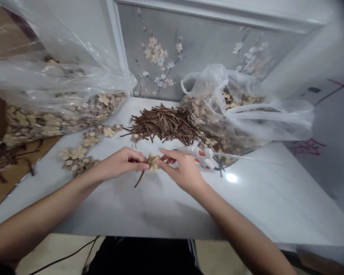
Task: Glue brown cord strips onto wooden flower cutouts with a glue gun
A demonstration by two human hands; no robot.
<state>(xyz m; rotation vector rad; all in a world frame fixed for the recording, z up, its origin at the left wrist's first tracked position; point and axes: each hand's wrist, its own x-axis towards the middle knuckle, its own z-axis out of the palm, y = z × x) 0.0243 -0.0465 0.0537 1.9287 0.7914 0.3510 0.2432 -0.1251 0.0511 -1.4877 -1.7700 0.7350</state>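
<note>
At six o'clock from the stick pile (164,123), left hand (116,164) and right hand (186,172), nearly closed, pinch a flower (153,162), probably light, fragile, best held by its stem (139,178)

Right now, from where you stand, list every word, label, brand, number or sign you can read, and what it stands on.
Red marks on the pale surface at the right: too blurred to read.
White-and-orange tool: no lettering can be made out.
No other text is readable.

Sticks (163,122) on table (246,206), btwn bags (200,110); flowers (74,153) front L
</note>
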